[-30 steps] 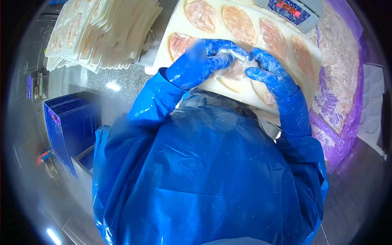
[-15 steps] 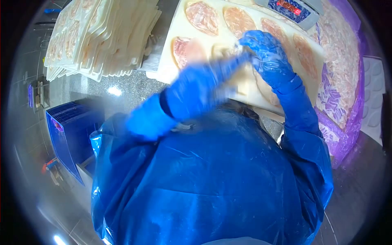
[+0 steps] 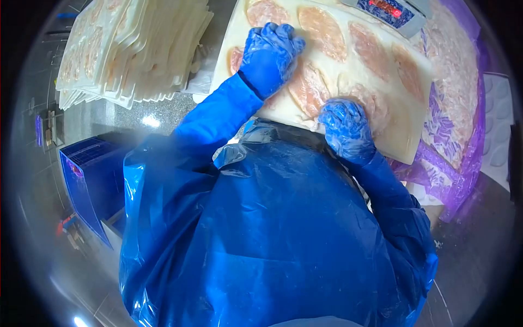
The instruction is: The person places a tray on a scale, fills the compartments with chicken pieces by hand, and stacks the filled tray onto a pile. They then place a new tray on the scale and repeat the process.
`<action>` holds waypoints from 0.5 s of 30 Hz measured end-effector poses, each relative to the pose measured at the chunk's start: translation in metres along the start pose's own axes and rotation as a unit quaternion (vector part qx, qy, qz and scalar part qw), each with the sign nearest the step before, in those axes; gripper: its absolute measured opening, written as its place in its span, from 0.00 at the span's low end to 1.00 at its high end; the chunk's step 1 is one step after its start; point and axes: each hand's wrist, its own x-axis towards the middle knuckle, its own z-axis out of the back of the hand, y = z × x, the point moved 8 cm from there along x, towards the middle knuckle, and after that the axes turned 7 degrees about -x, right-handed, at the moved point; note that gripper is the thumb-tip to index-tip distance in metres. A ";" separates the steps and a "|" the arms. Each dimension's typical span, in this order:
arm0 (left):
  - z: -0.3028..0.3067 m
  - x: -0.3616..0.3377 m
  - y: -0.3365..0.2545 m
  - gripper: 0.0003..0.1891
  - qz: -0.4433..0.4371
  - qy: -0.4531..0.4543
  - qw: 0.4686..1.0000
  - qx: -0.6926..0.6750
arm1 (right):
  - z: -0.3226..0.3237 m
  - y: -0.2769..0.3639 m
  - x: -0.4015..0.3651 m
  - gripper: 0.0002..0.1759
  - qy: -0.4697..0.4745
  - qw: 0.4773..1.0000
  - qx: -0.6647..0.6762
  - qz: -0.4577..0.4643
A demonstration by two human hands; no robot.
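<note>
In the head view, the only one, a pale meat slice (image 3: 309, 90) lies at upper centre, between my hands. Its long axis slants from upper left to lower right: my left hand (image 3: 272, 57) is close by the upper end, my right hand (image 3: 344, 124) right at the lower end and the nearer, seemingly touching it. Both hands are gloved, palms down, fingers bent; I cannot tell whether either grips anything beneath. Another slice (image 3: 376, 109) sits just right of my right hand.

The slices lie on a white board (image 3: 402, 146), tilted in the frame, its surface pale and wet-looking. A stack of boards (image 3: 155, 52) fills the upper left, a scale (image 3: 385, 12) the top right, and a purple bag (image 3: 473, 131) of meat the right. A blue crate (image 3: 95, 188) stands at left.
</note>
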 end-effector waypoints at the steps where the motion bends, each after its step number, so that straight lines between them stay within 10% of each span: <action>1: 0.002 -0.003 -0.012 0.16 -0.041 -0.038 0.998 0.012 | 0.001 0.000 -0.001 0.17 -0.001 1.000 -0.001 -0.003; 10: 0.002 -0.035 -0.008 0.18 -0.154 0.061 0.975 -0.148 | -0.004 -0.044 0.017 0.22 -0.059 0.994 0.031 -0.089; 13: 0.013 -0.054 -0.028 0.19 -0.164 0.037 0.980 -0.109 | 0.018 -0.035 0.050 0.21 -0.059 0.977 -0.205 0.000; 15: 0.019 -0.062 -0.045 0.20 -0.148 0.088 0.977 -0.129 | 0.012 -0.042 0.043 0.21 -0.045 0.994 0.010 -0.097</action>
